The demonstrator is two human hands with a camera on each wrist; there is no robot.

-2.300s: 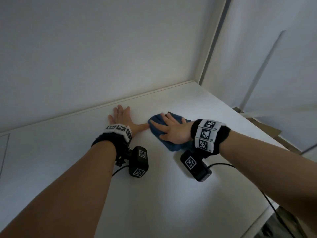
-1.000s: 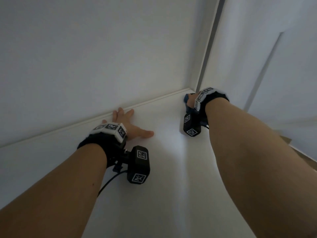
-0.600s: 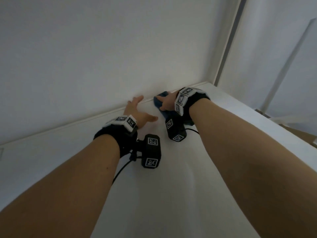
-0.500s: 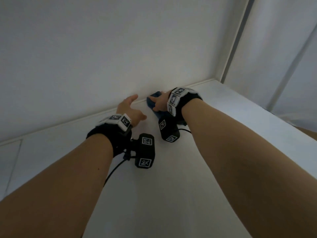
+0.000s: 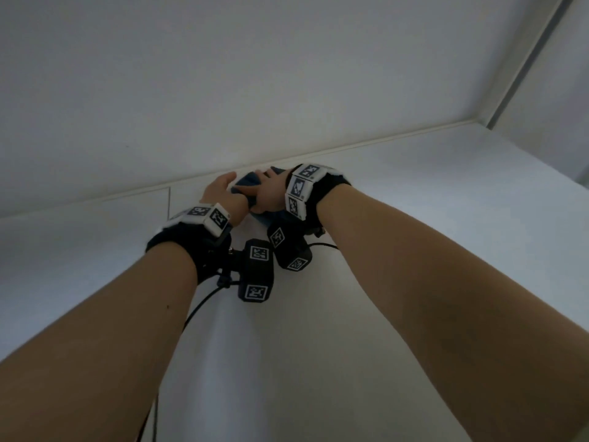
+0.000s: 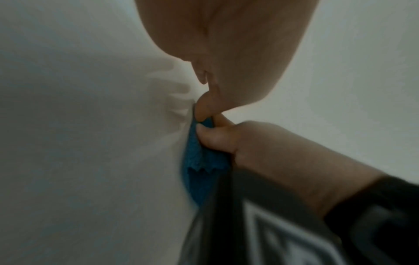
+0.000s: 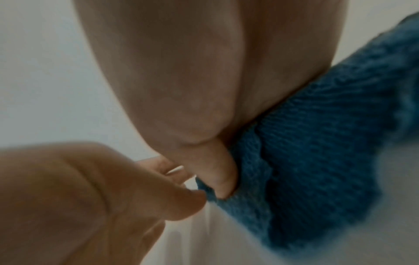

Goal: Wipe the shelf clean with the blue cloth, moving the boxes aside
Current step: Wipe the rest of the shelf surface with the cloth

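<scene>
The blue cloth (image 5: pixel 244 183) lies bunched on the white shelf (image 5: pixel 414 218), close to its back edge. My right hand (image 5: pixel 269 194) is on top of it and grips it. In the left wrist view the right thumb curls round a fold of the cloth (image 6: pixel 199 161). My left hand (image 5: pixel 220 189) meets it from the left. In the right wrist view the left thumb (image 7: pixel 192 199) and fingers pinch the near edge of the cloth (image 7: pixel 317 143). No boxes are in view.
The white back wall (image 5: pixel 223 90) rises right behind the hands. A side panel (image 5: pixel 541 74) closes the shelf's far right corner. A vertical seam (image 5: pixel 169 202) runs down the back strip left of the hands. Black cables (image 5: pixel 197 311) hang from the wrist cameras.
My right hand swept the cloth from the far right corner leftward along the back edge. My left hand lifted off the shelf and took hold of the cloth's edge.
</scene>
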